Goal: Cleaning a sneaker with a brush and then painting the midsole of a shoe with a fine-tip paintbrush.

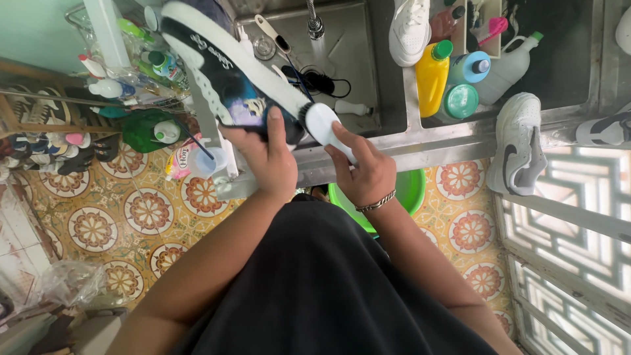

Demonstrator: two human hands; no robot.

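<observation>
Left hand [266,158]: clamped on a black-and-white sneaker [227,69], held above the steel sink [368,85].
Right hand [361,172]: gripping a white scrub brush [324,125], bristles against the sneaker's heel.

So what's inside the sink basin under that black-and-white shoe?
In the sink basin, under the running tap: the drain, a black cord, a small white bottle lying down and a brush. The shoe covers the basin's left part.
</observation>
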